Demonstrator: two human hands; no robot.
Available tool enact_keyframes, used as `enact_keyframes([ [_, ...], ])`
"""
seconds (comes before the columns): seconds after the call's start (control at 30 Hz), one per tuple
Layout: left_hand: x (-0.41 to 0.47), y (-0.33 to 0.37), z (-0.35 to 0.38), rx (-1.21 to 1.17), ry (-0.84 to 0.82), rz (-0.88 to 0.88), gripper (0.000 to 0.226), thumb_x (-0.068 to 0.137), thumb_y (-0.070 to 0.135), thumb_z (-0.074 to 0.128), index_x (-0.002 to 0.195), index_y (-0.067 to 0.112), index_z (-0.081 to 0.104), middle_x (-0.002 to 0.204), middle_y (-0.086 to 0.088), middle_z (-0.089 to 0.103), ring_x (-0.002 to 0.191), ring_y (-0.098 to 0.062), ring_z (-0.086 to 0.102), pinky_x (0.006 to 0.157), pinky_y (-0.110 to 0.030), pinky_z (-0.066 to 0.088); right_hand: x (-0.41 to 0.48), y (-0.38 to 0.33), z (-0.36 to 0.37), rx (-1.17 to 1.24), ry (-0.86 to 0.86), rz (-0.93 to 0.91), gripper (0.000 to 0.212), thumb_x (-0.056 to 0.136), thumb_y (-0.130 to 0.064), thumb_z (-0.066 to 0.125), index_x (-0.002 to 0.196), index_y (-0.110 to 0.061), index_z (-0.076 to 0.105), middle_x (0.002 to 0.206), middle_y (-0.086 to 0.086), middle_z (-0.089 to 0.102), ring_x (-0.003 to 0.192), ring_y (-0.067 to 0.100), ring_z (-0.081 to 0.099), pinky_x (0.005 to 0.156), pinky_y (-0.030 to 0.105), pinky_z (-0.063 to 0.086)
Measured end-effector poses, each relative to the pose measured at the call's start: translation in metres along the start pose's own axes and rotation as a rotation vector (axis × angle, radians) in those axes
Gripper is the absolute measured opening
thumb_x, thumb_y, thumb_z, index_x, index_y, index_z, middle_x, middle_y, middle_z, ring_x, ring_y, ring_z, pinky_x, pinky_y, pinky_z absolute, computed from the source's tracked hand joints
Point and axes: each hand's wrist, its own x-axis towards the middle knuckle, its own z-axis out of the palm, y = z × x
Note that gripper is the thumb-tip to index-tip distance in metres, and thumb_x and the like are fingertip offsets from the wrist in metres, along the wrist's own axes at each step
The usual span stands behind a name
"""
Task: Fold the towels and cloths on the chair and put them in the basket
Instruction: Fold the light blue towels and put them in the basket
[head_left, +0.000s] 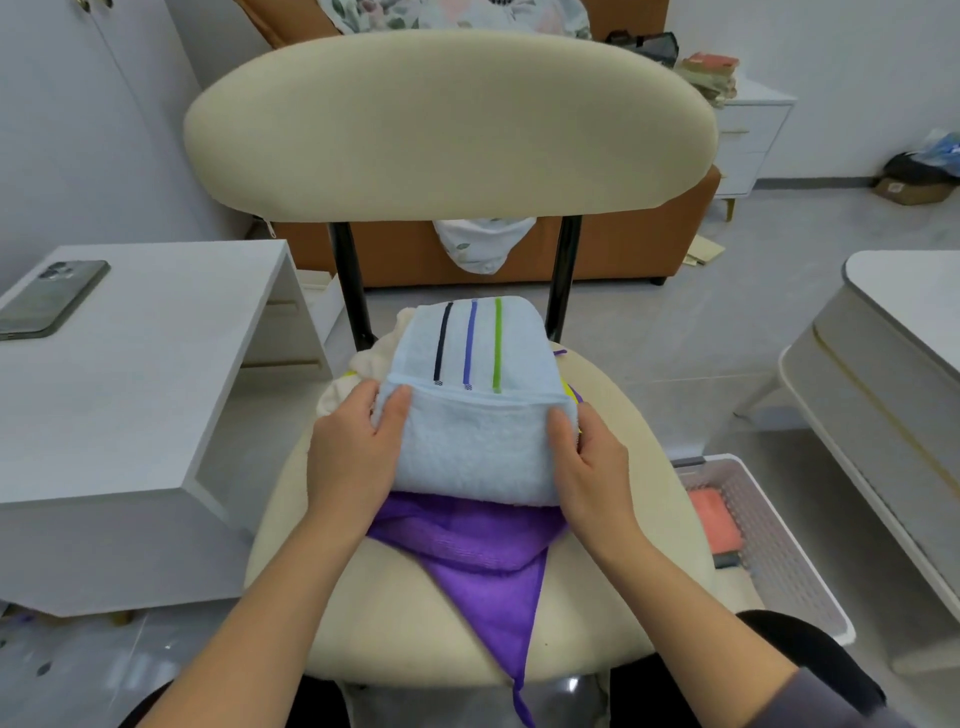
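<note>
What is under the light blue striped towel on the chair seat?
A purple cloth sticks out toward the camera, a cream cloth at the left, a yellow-green edge at the right. The towel covers the rest of the pile.

Phone flat on white side table, left; orange sofa behind; white cabinet far right.

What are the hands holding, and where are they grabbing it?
The blue towel. The left hand grips its left end, the right hand its right end.
</note>
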Motion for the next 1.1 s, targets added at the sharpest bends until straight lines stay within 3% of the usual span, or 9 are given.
enact_keyframes([
  [0.2, 0.008, 0.002, 0.011, 0.062, 0.036, -0.096, 0.024, 0.091, 0.041, 0.054, 0.093, 0.018, 0.047, 0.075, 0.007, 0.051, 0.073, -0.018, 0.052, 0.059, -0.031, 0.04, 0.006, -0.001, 0.005, -0.083, 0.016, 0.054, 0.019, 0.095, -0.027, 0.048, 0.079, -0.019, 0.041, 0.06, -0.005, 0.045, 0.055, 0.013, 0.041, 0.057, 0.035, 0.032],
  [0.3, 0.008, 0.001, 0.011, 0.039, 0.103, -0.074, 0.028, 0.087, 0.035, 0.061, 0.088, 0.017, 0.04, 0.075, 0.007, 0.047, 0.067, -0.014, 0.046, 0.055, -0.024, 0.031, 0.008, 0.001, 0.005, -0.074, 0.046, 0.027, 0.016, 0.091, -0.022, 0.055, 0.089, -0.015, 0.041, 0.071, -0.007, 0.048, 0.059, 0.004, 0.045, 0.054, 0.02, 0.034],
  [0.4, 0.01, -0.002, 0.006, 0.051, 0.116, 0.083, 0.02, 0.084, 0.021, 0.066, 0.088, 0.016, 0.047, 0.091, 0.005, 0.046, 0.076, -0.013, 0.047, 0.061, -0.015, 0.031, 0.012, 0.004, 0.003, -0.114, 0.1, -0.073, 0.02, 0.085, -0.015, 0.062, 0.088, -0.018, 0.043, 0.082, -0.006, 0.048, 0.069, 0.003, 0.047, 0.059, 0.019, 0.033],
  [0.5, 0.012, -0.011, 0.002, 0.22, 0.118, 0.446, 0.008, 0.08, 0.002, 0.063, 0.081, 0.011, 0.061, 0.091, 0.0, 0.052, 0.086, -0.019, 0.048, 0.073, -0.024, 0.036, 0.016, 0.011, -0.001, -0.263, 0.13, -0.396, 0.011, 0.081, -0.004, 0.064, 0.081, -0.012, 0.057, 0.095, -0.001, 0.051, 0.085, 0.005, 0.048, 0.07, 0.02, 0.039],
  [0.63, 0.013, -0.025, -0.008, 0.26, 0.014, 0.72, 0.033, 0.075, 0.004, 0.042, 0.086, 0.01, 0.073, 0.092, -0.001, 0.069, 0.092, -0.019, 0.053, 0.078, -0.031, 0.038, 0.019, 0.023, -0.011, -0.446, 0.017, -0.721, 0.033, 0.077, -0.001, 0.043, 0.093, -0.008, 0.072, 0.114, 0.008, 0.063, 0.107, 0.023, 0.054, 0.085, 0.036, 0.046],
  [0.77, 0.017, -0.05, -0.023, 0.33, -0.163, 0.755, 0.054, 0.077, 0.004, 0.032, 0.121, 0.014, 0.063, 0.129, 0.0, 0.059, 0.121, -0.021, 0.049, 0.094, -0.033, 0.038, 0.024, 0.034, -0.024, -0.593, -0.114, -0.78, 0.052, 0.077, -0.003, 0.038, 0.121, -0.017, 0.061, 0.142, 0.003, 0.048, 0.133, 0.03, 0.04, 0.101, 0.04, 0.039],
  [0.9, 0.022, -0.062, -0.029, 0.379, -0.3, 0.761, 0.062, 0.077, 0.007, 0.037, 0.137, 0.018, 0.046, 0.144, 0.005, 0.044, 0.135, -0.02, 0.035, 0.103, -0.03, 0.03, 0.027, 0.045, -0.03, -0.698, -0.167, -0.771, 0.079, 0.068, -0.001, 0.071, 0.136, -0.028, 0.042, 0.154, 0.005, 0.028, 0.144, 0.032, 0.02, 0.104, 0.052, 0.036],
  [1.0, 0.024, -0.061, -0.033, 0.287, -0.34, 0.721, 0.059, 0.08, 0.015, 0.037, 0.138, 0.023, 0.045, 0.146, 0.009, 0.042, 0.14, -0.016, 0.028, 0.106, -0.031, 0.03, 0.028, 0.038, -0.036, -0.612, -0.149, -0.79, 0.072, 0.07, -0.013, 0.078, 0.133, -0.026, 0.045, 0.153, 0.008, 0.029, 0.144, 0.033, 0.021, 0.106, 0.051, 0.034],
  [1.1, 0.02, -0.052, -0.036, 0.089, -0.391, 0.559, 0.055, 0.083, 0.018, 0.041, 0.135, 0.037, 0.046, 0.144, 0.028, 0.036, 0.141, -0.003, 0.022, 0.109, -0.028, 0.03, 0.031, 0.029, -0.037, -0.573, -0.147, -0.845, 0.051, 0.081, -0.022, 0.064, 0.129, -0.023, 0.047, 0.153, 0.008, 0.029, 0.144, 0.032, 0.022, 0.109, 0.044, 0.029],
])
